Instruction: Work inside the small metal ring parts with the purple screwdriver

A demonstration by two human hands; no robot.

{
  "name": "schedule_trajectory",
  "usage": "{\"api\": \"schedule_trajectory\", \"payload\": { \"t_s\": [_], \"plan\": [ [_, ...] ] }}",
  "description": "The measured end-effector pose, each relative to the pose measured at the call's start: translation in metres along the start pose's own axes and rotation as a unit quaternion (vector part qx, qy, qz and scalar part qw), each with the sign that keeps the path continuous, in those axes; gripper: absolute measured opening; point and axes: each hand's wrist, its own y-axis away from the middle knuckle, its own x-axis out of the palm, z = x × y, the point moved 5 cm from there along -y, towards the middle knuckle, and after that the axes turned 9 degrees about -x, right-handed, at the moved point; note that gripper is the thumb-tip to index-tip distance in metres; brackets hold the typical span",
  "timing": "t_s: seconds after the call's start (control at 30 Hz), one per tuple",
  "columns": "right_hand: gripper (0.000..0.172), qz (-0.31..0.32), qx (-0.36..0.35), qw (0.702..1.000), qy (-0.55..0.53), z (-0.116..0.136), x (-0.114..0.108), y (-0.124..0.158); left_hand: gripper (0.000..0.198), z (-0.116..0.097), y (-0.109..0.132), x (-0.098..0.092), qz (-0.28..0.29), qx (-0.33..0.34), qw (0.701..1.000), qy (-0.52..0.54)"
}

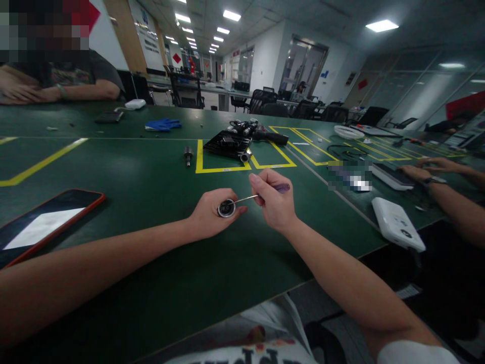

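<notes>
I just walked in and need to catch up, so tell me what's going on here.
The person's left hand holds a round metal part, its open end facing the camera. The right hand holds a thin purple-handled tool, its tip at that opening; whether it touches anything inside is too small to tell. Farther off on the green table are another metal piece and blue gloves.

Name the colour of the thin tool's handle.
The handle is purple, showing best in the head view.
</notes>
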Motion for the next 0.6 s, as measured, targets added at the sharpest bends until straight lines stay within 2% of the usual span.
{"api": "schedule_trajectory", "payload": {
  "t_s": [0.13,0.37,0.6],
  "plan": [
    [0.035,0.026,-0.019,0.999,0.019,0.006,0.002,0.001,0.023,0.0,0.0,0.0,-0.001,-0.004,1.0,-0.001],
    [0.034,0.062,-0.11,0.979,0.157,0.027,0.004,0.003,0.024,0.006,0.001,0.0,-0.015,-0.031,0.999,-0.02],
    [0.03,0.085,-0.147,0.967,0.192,0.029,0.005,0.005,0.019,0.007,0.0,0.005,0.026,-0.042,0.999,-0.016]
  ]
}}
